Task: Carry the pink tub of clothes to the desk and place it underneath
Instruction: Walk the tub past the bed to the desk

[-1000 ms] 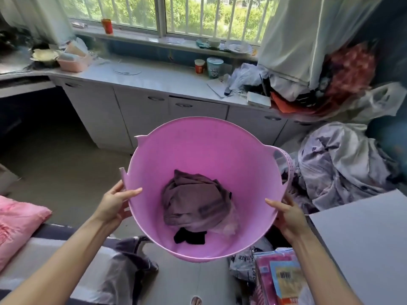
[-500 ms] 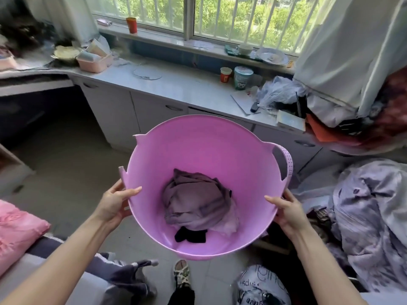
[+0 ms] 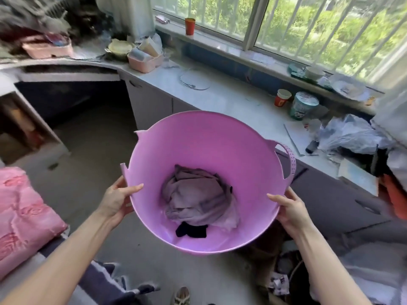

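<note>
Carry in progress: pink tub [image 3: 220, 146] with mauve clothes [image 3: 198, 197] held in the air over the floor, left hand [image 3: 116, 198] and right hand [image 3: 290, 208] each clamped on its rim; open space under the desk [image 3: 72, 72] lies ahead-left, placement not yet done

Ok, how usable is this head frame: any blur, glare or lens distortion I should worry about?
Head view: the pink tub, the clothes in it and both hands, left hand and right hand, are fairly sharp; the top-left shelf clutter is motion-smeared; the window is bright but not blown out; wide-angle bending curves the countertop edges; the space under the desk is dark.
</note>
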